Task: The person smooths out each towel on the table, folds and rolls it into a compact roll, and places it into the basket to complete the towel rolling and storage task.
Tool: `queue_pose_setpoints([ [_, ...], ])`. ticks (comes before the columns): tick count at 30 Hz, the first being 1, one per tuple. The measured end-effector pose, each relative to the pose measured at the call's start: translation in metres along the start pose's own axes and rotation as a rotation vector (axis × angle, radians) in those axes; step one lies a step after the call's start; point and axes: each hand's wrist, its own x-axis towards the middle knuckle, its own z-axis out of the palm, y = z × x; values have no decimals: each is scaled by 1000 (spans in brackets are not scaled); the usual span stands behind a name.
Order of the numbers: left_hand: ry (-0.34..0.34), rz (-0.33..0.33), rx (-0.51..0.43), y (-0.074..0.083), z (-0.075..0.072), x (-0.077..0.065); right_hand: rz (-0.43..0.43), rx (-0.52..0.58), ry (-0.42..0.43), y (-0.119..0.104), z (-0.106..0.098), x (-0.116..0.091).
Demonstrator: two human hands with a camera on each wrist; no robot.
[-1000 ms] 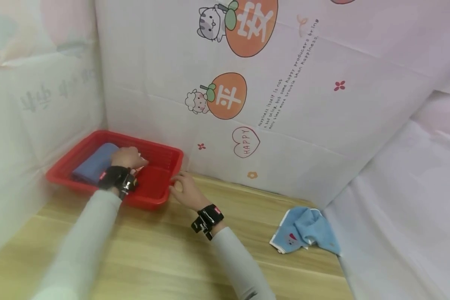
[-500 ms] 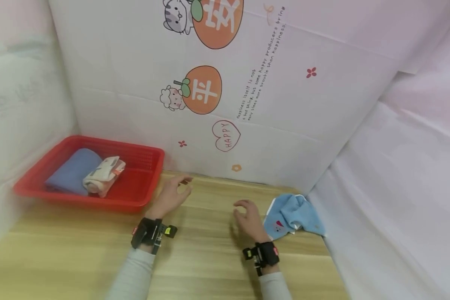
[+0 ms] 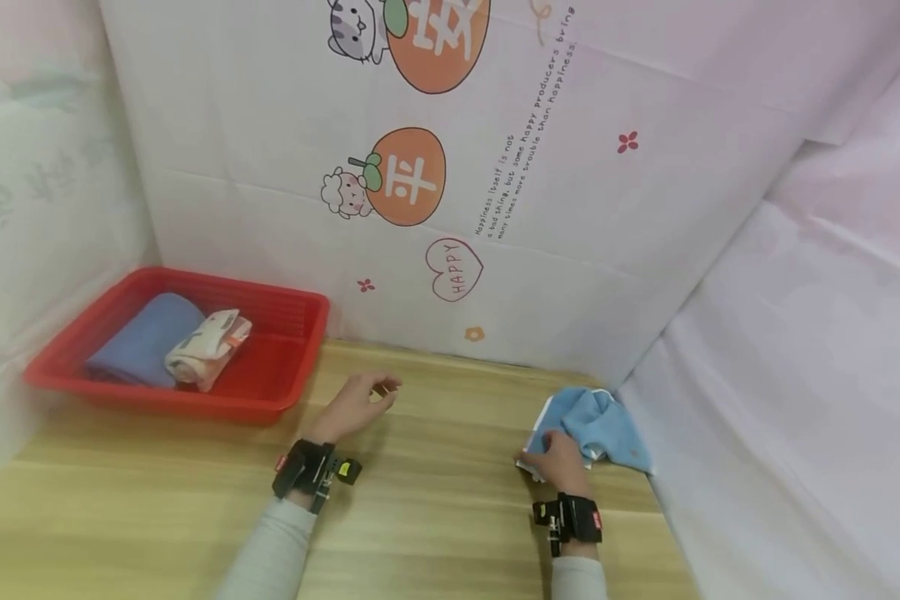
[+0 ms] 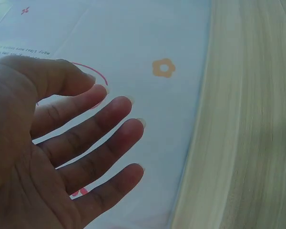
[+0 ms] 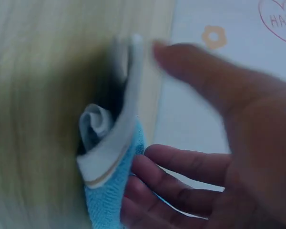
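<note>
A crumpled light blue towel [image 3: 598, 423] with a white edge lies on the table's right side in the head view. My right hand [image 3: 564, 468] is at its near left corner. The right wrist view shows the fingertips against the towel's blue side [image 5: 105, 202], while the thumb [image 5: 193, 64] stays apart from the white hem. Held over the table beside the red basket [image 3: 195, 406], my left hand [image 3: 348, 408] has nothing in it. In the left wrist view its fingers [image 4: 93, 157] are loosely bent, the thumb close to the index finger.
Inside the basket are a folded blue towel [image 3: 148, 337] and a rolled cream towel [image 3: 208, 350] lying against it. Printed white sheets [image 3: 540, 317] form walls at the back and both sides. The wooden table [image 3: 420, 517] stretches between them.
My left hand has come out of the basket, leaving the cream towel there. My right hand has left the basket's right edge and moved right to the light blue towel.
</note>
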Motion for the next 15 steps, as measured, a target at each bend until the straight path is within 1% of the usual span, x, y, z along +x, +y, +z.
queue_pose_setpoints([
  [3,-9,-1,-3,1,3,0,5,-29,12,-1,1,-4],
  [6,-18,0,17,2,6,1,-27,-46,43,-2,5,0],
  [11,-55,-8,46,3,11,3,-73,-121,80,-3,16,8],
  [13,-68,-14,49,4,13,3,-106,-116,79,-6,21,10],
  [15,-79,-14,49,5,16,3,-161,-82,66,-11,28,11],
])
